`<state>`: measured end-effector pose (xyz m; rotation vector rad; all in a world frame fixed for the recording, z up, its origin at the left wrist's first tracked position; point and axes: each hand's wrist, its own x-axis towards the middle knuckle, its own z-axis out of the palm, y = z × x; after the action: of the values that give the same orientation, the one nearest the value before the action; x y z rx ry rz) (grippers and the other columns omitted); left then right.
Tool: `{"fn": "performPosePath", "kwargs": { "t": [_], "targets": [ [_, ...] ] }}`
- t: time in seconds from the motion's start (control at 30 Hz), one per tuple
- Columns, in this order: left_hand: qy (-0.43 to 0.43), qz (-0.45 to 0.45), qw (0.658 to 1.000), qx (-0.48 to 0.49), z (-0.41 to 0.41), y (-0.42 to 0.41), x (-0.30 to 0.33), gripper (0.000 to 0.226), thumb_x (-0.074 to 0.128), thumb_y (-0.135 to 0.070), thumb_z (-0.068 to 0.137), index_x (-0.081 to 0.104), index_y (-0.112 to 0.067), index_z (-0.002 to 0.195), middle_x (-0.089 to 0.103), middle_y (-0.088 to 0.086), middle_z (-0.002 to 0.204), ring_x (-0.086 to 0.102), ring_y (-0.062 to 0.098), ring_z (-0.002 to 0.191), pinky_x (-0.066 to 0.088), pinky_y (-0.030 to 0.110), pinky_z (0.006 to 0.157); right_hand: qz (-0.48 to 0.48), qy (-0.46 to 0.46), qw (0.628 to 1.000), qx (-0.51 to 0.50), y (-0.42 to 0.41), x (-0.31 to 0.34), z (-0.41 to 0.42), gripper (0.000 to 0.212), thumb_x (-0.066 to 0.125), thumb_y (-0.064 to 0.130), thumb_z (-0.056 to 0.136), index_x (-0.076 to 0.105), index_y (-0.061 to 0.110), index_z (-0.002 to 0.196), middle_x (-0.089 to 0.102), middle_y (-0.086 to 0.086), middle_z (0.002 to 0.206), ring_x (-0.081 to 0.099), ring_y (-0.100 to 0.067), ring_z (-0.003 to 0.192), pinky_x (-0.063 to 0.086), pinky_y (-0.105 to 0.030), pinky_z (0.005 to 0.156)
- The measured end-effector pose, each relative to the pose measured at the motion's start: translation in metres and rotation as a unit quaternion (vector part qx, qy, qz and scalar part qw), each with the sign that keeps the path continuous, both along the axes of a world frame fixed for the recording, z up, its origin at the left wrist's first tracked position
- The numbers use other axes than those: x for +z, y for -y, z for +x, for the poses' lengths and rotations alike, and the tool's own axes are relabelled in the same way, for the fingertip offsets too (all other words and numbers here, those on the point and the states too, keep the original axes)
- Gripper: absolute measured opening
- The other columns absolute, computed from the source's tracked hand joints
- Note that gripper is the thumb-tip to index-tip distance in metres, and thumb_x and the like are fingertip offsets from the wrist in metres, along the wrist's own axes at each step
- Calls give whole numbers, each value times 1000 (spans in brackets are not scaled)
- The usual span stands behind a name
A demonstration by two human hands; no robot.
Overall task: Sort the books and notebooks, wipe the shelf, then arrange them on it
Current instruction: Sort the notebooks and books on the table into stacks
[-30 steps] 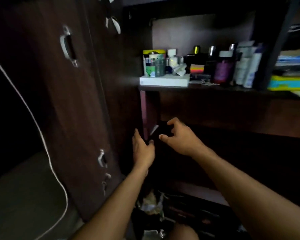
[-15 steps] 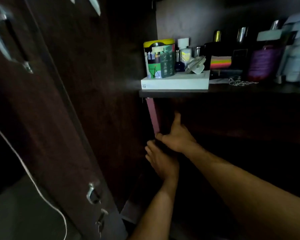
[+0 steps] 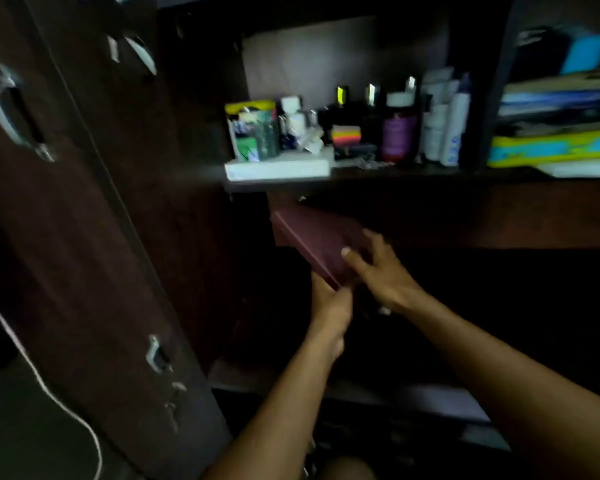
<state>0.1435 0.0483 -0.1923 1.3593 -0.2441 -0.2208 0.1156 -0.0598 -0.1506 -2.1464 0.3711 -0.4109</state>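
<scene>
Both hands grasp a tilted maroon book (image 3: 312,242) under the shelf (image 3: 395,174). Left hand (image 3: 329,303) grips its lower corner. Right hand (image 3: 378,271) fingers (image 3: 352,259) curl onto its cover.

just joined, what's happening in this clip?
A person has both hands on a maroon book in the dark compartment under the upper shelf. The left hand holds its lower edge; the right hand grips its near corner. The book is tilted. The bottles above sit untouched.
</scene>
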Motion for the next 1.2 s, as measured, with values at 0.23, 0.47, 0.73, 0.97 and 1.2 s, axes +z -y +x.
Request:
{"fn": "performPosePath", "kwargs": {
  "t": [0.23, 0.47, 0.73, 0.97, 1.2],
  "targets": [
    [-107, -51, 984, -136, -102, -2, 0, 35, 65, -3, 91, 61, -17, 122, 75, 5, 110, 71, 22, 99, 60, 37, 84, 100, -91, 975, -179, 57, -19, -198, 82, 59, 79, 79, 56, 16, 131, 68, -9, 122, 68, -29, 105, 55, -50, 93],
    [-63, -18, 923, -379, -251, 57, 30, 52, 72, -10, 79, 60, -7, 129, 73, 13, 120, 70, 31, 107, 58, 47, 95, 308, 66, 919, -238, 66, -7, -415, 24, 71, 36, 92, 64, 19, 107, 70, 0, 79, 70, -14, 63, 54, -27, 49],
    [-27, 50, 848, -527, -379, 131, 81, 32, 60, -2, 92, 64, -2, 124, 75, 15, 110, 74, 25, 86, 64, 42, 77, 370, 179, 867, -281, 76, 24, -577, 15, 65, 26, 95, 64, 17, 107, 72, -5, 78, 67, -13, 56, 50, -21, 41],
    [53, 79, 866, -491, -458, 214, 86, 24, 58, -31, 103, 67, -13, 116, 76, 3, 101, 72, 18, 84, 58, 51, 89, 348, 307, 795, -391, 104, 31, -632, 14, 63, 19, 99, 61, 16, 112, 72, 1, 69, 68, -14, 51, 50, -21, 42],
    [84, 4, 845, -527, -517, 244, 72, 34, 35, -36, 110, 64, -20, 117, 73, 0, 106, 69, 18, 100, 54, 33, 82, 311, 403, 731, -455, 117, 64, -681, 8, 63, 22, 100, 60, 15, 102, 68, -1, 62, 63, -13, 45, 45, -19, 36]
  ]
}}
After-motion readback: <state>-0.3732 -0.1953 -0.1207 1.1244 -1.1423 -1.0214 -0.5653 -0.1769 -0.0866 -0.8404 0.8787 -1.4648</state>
